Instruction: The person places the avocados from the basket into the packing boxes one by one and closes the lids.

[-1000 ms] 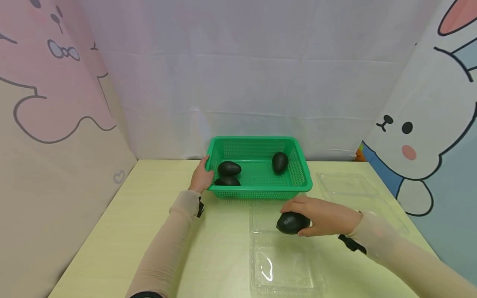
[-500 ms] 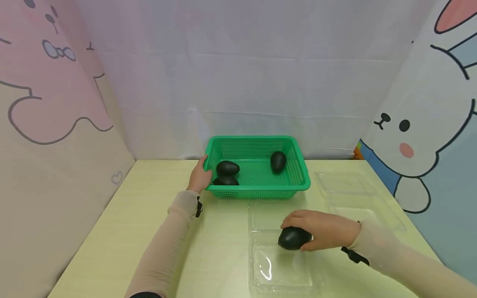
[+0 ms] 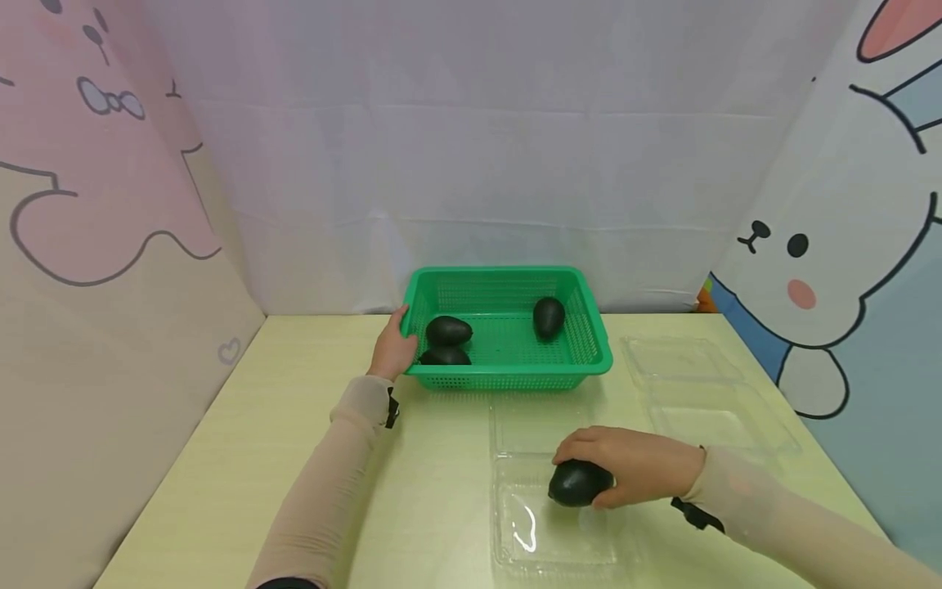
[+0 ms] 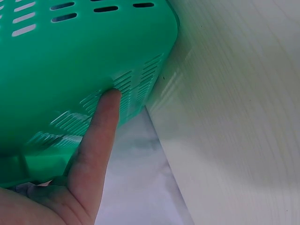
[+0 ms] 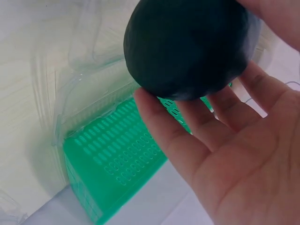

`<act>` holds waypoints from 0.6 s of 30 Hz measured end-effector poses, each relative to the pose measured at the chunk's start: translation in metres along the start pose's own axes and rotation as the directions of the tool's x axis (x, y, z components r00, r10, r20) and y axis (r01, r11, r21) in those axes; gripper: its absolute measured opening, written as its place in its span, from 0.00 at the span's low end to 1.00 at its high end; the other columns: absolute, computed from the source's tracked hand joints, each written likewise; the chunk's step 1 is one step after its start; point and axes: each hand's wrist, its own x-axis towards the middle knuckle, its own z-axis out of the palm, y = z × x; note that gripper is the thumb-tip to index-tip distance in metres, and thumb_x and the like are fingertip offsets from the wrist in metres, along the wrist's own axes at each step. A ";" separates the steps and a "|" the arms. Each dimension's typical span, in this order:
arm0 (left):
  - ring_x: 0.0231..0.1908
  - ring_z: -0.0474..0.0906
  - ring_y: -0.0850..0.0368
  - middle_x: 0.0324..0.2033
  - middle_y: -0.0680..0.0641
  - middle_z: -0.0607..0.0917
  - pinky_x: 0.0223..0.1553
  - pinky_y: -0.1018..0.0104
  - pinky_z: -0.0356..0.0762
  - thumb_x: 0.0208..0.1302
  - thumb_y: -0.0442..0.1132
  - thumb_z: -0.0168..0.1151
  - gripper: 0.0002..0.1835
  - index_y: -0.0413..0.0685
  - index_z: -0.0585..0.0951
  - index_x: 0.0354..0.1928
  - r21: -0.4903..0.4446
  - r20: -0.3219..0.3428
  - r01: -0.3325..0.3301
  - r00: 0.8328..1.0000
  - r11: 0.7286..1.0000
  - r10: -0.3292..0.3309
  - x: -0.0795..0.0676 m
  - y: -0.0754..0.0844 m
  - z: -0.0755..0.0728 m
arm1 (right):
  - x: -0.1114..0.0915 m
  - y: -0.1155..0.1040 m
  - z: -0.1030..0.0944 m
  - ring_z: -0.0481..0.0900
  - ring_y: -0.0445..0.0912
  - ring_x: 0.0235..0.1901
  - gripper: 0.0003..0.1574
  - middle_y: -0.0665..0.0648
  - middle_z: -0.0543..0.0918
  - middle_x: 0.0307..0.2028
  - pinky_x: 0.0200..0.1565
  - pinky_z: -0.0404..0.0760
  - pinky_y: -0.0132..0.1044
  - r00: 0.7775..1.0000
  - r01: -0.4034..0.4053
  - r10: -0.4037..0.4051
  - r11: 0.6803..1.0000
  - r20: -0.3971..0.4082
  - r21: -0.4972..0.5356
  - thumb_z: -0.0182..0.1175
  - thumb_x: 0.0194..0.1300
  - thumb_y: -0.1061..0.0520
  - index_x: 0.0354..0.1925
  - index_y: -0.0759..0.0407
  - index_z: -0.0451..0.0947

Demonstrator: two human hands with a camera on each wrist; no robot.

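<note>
In the head view my right hand [image 3: 636,464] grips a dark avocado [image 3: 577,483] over the near half of a clear plastic clamshell box [image 3: 515,499], its lid half lying open behind. Fingers and thumb hold the avocado's sides in the right wrist view; I cannot tell whether the fruit touches the box. My left hand [image 3: 392,348] holds the left rim of a green plastic basket [image 3: 508,371]. One finger [image 4: 101,126] lies against the basket's outer wall in the left wrist view. Inside sit two avocados at the left [image 3: 449,330] and one avocado at the right [image 3: 549,318].
A second clear clamshell box [image 3: 699,409] lies open at the right of the pale wooden table [image 3: 221,474]. White cloth [image 3: 471,164] hangs behind the basket, and printed cartoon panels stand on both sides.
My right hand has brought the avocado nearer to me and lower, from the box's hinge line to over its near half. The left hand stays on the basket rim.
</note>
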 end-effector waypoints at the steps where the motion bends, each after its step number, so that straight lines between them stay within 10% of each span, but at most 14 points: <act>1: 0.40 0.70 0.44 0.68 0.38 0.64 0.39 0.56 0.68 0.67 0.35 0.44 0.36 0.55 0.51 0.77 -0.002 0.000 0.000 1.000 1.000 0.000 0.000 0.000 0.000 | 0.000 0.000 0.000 0.72 0.41 0.54 0.33 0.45 0.74 0.56 0.54 0.74 0.39 1.000 0.000 0.000 1.000 0.002 0.003 0.72 0.54 0.54 0.58 0.47 0.73; 18: 0.45 0.70 0.42 0.70 0.38 0.62 0.45 0.52 0.68 0.67 0.35 0.44 0.36 0.53 0.51 0.77 -0.004 0.004 -0.009 1.000 1.000 0.009 0.001 -0.002 0.000 | 0.003 0.003 0.015 0.73 0.41 0.55 0.35 0.46 0.74 0.56 0.54 0.74 0.38 0.999 0.048 -0.047 0.999 0.024 -0.018 0.73 0.52 0.55 0.58 0.51 0.73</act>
